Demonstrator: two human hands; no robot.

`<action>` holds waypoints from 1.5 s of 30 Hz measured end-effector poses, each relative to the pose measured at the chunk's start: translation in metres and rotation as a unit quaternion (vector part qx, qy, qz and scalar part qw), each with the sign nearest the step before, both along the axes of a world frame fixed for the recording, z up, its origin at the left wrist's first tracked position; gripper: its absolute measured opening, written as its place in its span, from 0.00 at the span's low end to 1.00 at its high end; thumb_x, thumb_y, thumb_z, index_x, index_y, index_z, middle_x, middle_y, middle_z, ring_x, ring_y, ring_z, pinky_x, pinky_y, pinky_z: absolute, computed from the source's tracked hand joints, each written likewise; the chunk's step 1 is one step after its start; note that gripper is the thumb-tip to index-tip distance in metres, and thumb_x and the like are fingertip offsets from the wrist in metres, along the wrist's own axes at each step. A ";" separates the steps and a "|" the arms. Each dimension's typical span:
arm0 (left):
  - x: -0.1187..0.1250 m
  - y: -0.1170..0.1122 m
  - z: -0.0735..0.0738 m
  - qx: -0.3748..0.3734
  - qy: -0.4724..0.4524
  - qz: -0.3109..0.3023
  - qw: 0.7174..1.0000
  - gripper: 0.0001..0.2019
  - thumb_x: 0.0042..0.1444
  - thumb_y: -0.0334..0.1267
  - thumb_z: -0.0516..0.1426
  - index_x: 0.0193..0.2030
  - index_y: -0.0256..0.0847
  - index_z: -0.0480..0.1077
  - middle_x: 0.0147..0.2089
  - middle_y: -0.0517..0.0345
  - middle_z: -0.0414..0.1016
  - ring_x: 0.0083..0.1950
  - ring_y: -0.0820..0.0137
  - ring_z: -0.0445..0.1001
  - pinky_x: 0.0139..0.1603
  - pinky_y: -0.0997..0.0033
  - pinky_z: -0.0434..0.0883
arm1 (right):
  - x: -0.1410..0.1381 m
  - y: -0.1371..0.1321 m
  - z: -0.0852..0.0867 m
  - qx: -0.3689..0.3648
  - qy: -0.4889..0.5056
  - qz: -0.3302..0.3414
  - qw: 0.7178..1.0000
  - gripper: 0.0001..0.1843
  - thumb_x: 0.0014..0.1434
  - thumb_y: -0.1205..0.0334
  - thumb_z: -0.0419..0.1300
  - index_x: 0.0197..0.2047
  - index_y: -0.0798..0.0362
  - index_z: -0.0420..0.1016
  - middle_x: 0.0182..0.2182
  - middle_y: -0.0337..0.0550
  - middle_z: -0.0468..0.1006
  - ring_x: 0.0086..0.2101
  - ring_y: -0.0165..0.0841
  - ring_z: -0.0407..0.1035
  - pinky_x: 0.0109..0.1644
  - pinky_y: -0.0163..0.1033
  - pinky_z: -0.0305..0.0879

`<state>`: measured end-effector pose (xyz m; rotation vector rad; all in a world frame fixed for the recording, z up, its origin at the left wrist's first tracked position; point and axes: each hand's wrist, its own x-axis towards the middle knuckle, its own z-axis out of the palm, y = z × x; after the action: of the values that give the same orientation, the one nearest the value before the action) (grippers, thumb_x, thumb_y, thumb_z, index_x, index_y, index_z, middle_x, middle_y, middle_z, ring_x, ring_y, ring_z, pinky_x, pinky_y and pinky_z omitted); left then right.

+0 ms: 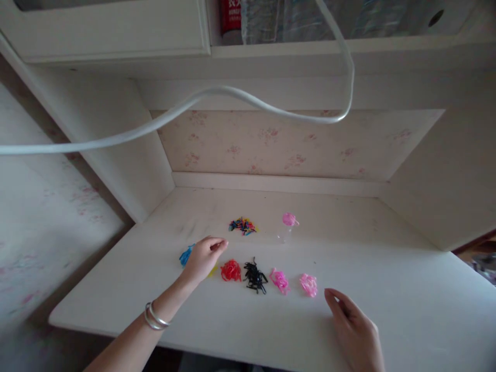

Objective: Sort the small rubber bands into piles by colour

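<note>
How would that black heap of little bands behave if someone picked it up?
The black heap of bands would probably feel floppy, its thin strands curling loosely. It would likely come apart rather than lift whole, since loose loops stick out around its edge.

The one view comes from a camera worn on the person's head, facing forward and down across the bench. It looks from over the near edge, with the left hand and right hand low in view, the papered back wall beyond, and a white cable crossing high before the shelf.
</note>
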<state>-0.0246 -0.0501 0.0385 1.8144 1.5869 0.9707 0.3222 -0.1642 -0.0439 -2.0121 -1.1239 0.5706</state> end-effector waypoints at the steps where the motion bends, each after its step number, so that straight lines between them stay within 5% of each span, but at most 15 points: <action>1: -0.010 -0.006 -0.001 0.027 0.044 0.008 0.999 0.17 0.57 0.50 0.52 0.34 0.41 0.76 0.33 0.57 0.77 0.34 0.72 0.72 0.36 0.75 0.66 | 0.000 0.000 0.001 -0.004 -0.003 0.000 1.000 0.28 0.50 0.37 0.54 0.39 0.51 0.79 0.26 0.38 0.78 0.30 0.32 0.72 0.31 0.27 0.63; 6: -0.045 -0.031 -0.013 0.097 0.216 0.019 0.971 0.15 0.61 0.43 0.48 0.38 0.43 0.75 0.35 0.57 0.74 0.32 0.74 0.71 0.35 0.76 0.66 | -0.001 0.001 0.004 -0.026 -0.018 -0.001 0.999 0.29 0.48 0.35 0.54 0.40 0.49 0.79 0.28 0.38 0.79 0.30 0.32 0.73 0.30 0.28 0.64; 14: -0.035 -0.041 -0.037 0.102 0.340 -0.019 0.935 0.14 0.63 0.41 0.47 0.41 0.48 0.75 0.33 0.58 0.74 0.31 0.75 0.72 0.27 0.79 0.64 | 0.000 -0.001 -0.002 -0.020 -0.032 -0.002 0.999 0.28 0.48 0.36 0.54 0.39 0.49 0.79 0.28 0.38 0.79 0.29 0.32 0.73 0.29 0.28 0.64; 23: -0.055 -0.054 -0.046 0.161 0.183 0.029 0.970 0.14 0.63 0.41 0.48 0.47 0.43 0.72 0.39 0.54 0.75 0.38 0.72 0.74 0.40 0.75 0.70 | -0.004 -0.003 0.002 -0.043 -0.038 -0.004 0.998 0.30 0.49 0.35 0.52 0.40 0.49 0.78 0.28 0.38 0.79 0.30 0.32 0.72 0.31 0.28 0.64; 33: -0.092 -0.075 -0.065 0.080 0.051 0.132 0.987 0.15 0.60 0.47 0.51 0.44 0.41 0.73 0.41 0.53 0.78 0.38 0.70 0.76 0.37 0.75 0.72 | -0.007 0.000 0.004 -0.045 -0.052 0.015 0.998 0.29 0.49 0.35 0.53 0.38 0.51 0.78 0.22 0.36 0.75 0.23 0.28 0.67 0.26 0.28 0.61; 36: -0.095 -0.071 -0.065 0.045 0.018 0.168 0.985 0.17 0.58 0.50 0.52 0.43 0.41 0.74 0.41 0.53 0.79 0.38 0.68 0.77 0.37 0.75 0.73 | -0.026 0.009 0.022 -0.024 -0.078 0.066 0.995 0.28 0.51 0.37 0.53 0.39 0.51 0.78 0.22 0.35 0.74 0.20 0.26 0.64 0.25 0.28 0.59; 42: -0.093 -0.063 -0.065 0.007 -0.010 0.166 0.986 0.19 0.58 0.51 0.51 0.45 0.40 0.73 0.41 0.53 0.79 0.35 0.68 0.76 0.35 0.74 0.73 | -0.117 0.070 0.078 -0.008 -0.150 0.314 0.938 0.21 0.62 0.48 0.48 0.44 0.48 0.77 0.18 0.33 0.71 0.21 0.26 0.64 0.27 0.28 0.58; 45: -0.093 -0.064 -0.066 0.003 -0.017 0.154 0.988 0.19 0.58 0.51 0.51 0.44 0.40 0.73 0.41 0.53 0.79 0.33 0.70 0.76 0.34 0.74 0.72 | -0.150 0.121 0.082 -0.040 -0.194 0.311 0.930 0.18 0.63 0.54 0.47 0.42 0.47 0.77 0.28 0.36 0.79 0.29 0.28 0.71 0.35 0.29 0.61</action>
<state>-0.1180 -0.1138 -0.0276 1.5746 1.8815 1.1359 0.1722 -0.0434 0.0379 -1.8610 -2.0433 0.5385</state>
